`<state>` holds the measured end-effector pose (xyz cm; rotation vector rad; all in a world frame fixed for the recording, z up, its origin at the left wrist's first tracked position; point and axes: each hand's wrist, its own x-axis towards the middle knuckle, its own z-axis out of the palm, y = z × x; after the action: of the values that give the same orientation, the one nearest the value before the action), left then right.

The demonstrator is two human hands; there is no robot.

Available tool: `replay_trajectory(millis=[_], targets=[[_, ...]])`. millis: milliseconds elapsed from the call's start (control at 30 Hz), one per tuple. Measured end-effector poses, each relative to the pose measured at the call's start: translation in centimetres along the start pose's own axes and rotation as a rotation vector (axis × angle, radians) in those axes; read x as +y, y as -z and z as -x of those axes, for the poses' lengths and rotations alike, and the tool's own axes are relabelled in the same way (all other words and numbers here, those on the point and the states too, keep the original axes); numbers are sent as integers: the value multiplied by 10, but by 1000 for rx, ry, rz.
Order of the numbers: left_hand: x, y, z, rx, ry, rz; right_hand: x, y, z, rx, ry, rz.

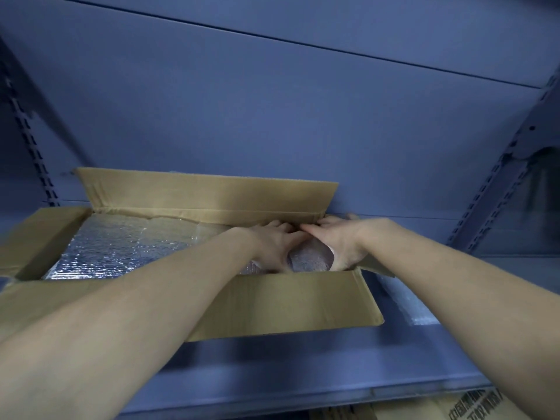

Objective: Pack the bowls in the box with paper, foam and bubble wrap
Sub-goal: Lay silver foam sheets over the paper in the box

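L hand (272,245) & R hand (341,241) grip wrapped bowl (312,258) in box (288,301).

box (272,304) open on blue shelf (272,368), flaps spread | bubble wrap (121,244) covers its inside | left hand (272,247) and right hand (342,241) cup a brownish bowl (312,257) between them inside the box's right end | loose sheet (406,301) of wrap on shelf just right of box | printed carton (472,407) below shelf
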<state>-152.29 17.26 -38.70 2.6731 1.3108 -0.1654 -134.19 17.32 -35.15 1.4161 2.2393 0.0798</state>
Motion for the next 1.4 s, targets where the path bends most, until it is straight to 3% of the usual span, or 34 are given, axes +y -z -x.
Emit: replay_trajectory(millis=[467, 767, 867, 1067, 1300, 1400], targets=[[0, 1, 3, 31, -7, -6, -3, 9, 7, -24, -18, 43], [-9, 6, 18, 175, -77, 311, 3, 16, 35, 140, 45, -182], [-9, 8, 23, 263, -124, 258, -5, 9, 29, 144, 60, -155], [-12, -2, 22, 160, -100, 75, -12, -3, 20, 130, 60, -99], [-14, -3, 23, 208, -104, 226, -8, 5, 31, 170, 111, -233], [-14, -6, 21, 196, -76, 158, -11, 3, 33, 178, 111, -244]])
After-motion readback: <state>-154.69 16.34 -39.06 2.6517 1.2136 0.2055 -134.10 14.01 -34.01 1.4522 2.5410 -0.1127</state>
